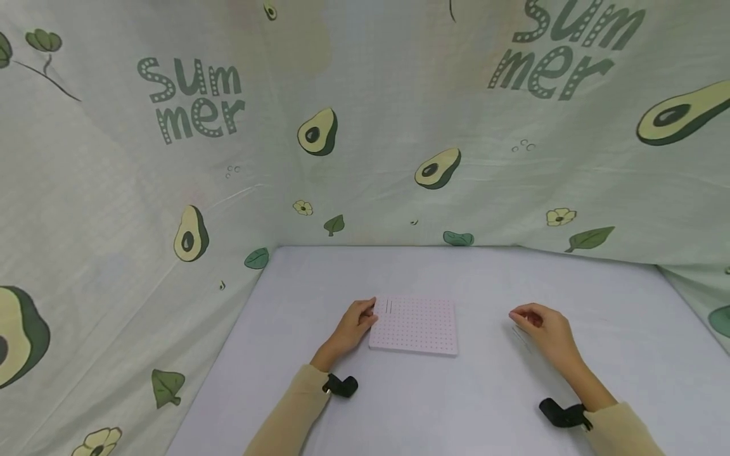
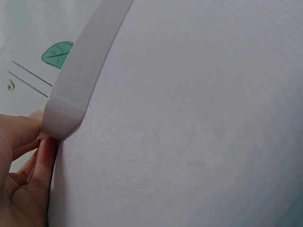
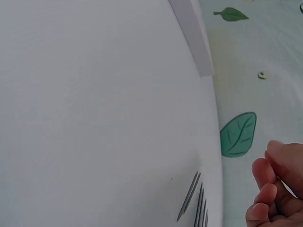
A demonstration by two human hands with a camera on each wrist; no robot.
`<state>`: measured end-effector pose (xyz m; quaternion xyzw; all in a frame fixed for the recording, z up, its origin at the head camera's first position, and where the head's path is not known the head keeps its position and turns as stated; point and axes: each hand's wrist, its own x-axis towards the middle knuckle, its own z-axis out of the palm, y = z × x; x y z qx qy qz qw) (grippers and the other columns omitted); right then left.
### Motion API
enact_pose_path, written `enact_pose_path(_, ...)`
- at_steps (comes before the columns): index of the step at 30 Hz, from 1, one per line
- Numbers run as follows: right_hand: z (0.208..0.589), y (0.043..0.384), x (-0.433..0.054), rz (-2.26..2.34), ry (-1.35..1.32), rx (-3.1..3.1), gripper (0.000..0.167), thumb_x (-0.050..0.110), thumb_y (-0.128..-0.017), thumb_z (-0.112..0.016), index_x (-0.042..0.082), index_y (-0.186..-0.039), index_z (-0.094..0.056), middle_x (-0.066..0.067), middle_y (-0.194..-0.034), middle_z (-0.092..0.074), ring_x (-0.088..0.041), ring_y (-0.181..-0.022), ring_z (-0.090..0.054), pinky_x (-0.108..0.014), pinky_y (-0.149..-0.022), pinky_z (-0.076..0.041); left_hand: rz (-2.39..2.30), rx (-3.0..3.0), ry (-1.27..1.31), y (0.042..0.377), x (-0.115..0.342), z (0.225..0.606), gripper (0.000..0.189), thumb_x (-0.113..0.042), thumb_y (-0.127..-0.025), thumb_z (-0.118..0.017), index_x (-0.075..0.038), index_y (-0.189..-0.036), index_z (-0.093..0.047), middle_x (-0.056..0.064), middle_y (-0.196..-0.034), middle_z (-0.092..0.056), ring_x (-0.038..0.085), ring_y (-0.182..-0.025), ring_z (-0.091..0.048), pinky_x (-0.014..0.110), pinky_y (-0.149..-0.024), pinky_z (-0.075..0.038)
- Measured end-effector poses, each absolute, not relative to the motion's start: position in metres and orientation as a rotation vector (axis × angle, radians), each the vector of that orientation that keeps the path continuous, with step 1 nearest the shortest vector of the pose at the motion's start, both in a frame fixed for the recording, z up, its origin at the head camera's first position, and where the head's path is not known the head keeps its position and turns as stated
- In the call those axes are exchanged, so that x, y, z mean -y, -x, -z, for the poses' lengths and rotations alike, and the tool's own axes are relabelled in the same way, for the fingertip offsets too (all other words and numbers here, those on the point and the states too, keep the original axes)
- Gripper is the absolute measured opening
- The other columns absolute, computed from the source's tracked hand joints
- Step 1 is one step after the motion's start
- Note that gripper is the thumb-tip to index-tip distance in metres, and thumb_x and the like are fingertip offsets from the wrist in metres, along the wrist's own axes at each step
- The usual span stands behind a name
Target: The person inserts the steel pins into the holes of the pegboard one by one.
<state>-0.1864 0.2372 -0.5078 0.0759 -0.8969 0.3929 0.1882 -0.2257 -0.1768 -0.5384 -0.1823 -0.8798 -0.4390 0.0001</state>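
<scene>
A pale pink pegboard with rows of small holes lies on the white table. Two thin metal pins stand up from it near its far left corner; the left wrist view shows these pins beyond the board's edge. My left hand holds the board at its left side, thumb and fingers around the corner. To the right of the board, my right hand hovers above several loose metal pins. Its fingers are curled, with thumb and forefinger tips close together; no object shows between them.
The white table extends around the board. Behind it and at the left hangs a pale green cloth printed with avocados and leaves. Each wrist carries a black camera mount.
</scene>
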Motion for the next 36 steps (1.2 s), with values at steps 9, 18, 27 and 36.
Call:
enact_pose_path(9,0.52,0.173,-0.251,-1.1,-0.175,2.525,0.009,0.008,-0.085,-0.079,0.001,-0.089,-0.075,0.005,-0.068,-0.052,-0.002,-0.064,-0.04,-0.019,-0.056,-0.032,1.38,2.766,0.576,0.223,0.177,0.541,0.047,-0.012,-0.103,-0.056,0.007,-0.144,-0.046,0.015,-0.117,-0.054,0.021,-0.101,-0.051,0.028,-0.085,-0.046)
enact_pose_path(18,0.525,0.171,-0.256,-1.135,-0.138,2.578,0.011,0.012,-0.088,-0.077,0.002,-0.092,-0.076,0.005,-0.068,-0.049,-0.003,-0.063,-0.039,-0.023,-0.054,-0.031,1.392,2.744,0.6,0.225,0.178,0.538,0.046,-0.009,-0.102,-0.057,0.009,-0.143,-0.046,0.016,-0.116,-0.054,0.023,-0.102,-0.052,0.029,-0.087,-0.047)
enact_pose_path(27,0.527,0.165,-0.253,-1.186,-0.115,2.692,0.016,0.013,-0.089,-0.076,-0.001,-0.096,-0.075,-0.001,-0.079,-0.062,-0.004,-0.068,-0.044,-0.023,-0.057,-0.038,1.382,2.763,0.602,0.225,0.178,0.537,0.047,-0.01,-0.102,-0.057,0.008,-0.144,-0.045,0.017,-0.12,-0.053,0.022,-0.103,-0.052,0.03,-0.088,-0.047)
enact_pose_path(36,0.528,0.164,-0.252,-1.166,-0.132,2.734,0.012,0.011,-0.088,-0.076,-0.001,-0.094,-0.075,0.0,-0.08,-0.064,-0.004,-0.068,-0.046,-0.023,-0.058,-0.04,1.402,2.755,0.604,0.222,0.178,0.534,0.046,-0.01,-0.102,-0.057,0.008,-0.144,-0.046,0.017,-0.118,-0.053,0.022,-0.103,-0.051,0.028,-0.087,-0.047)
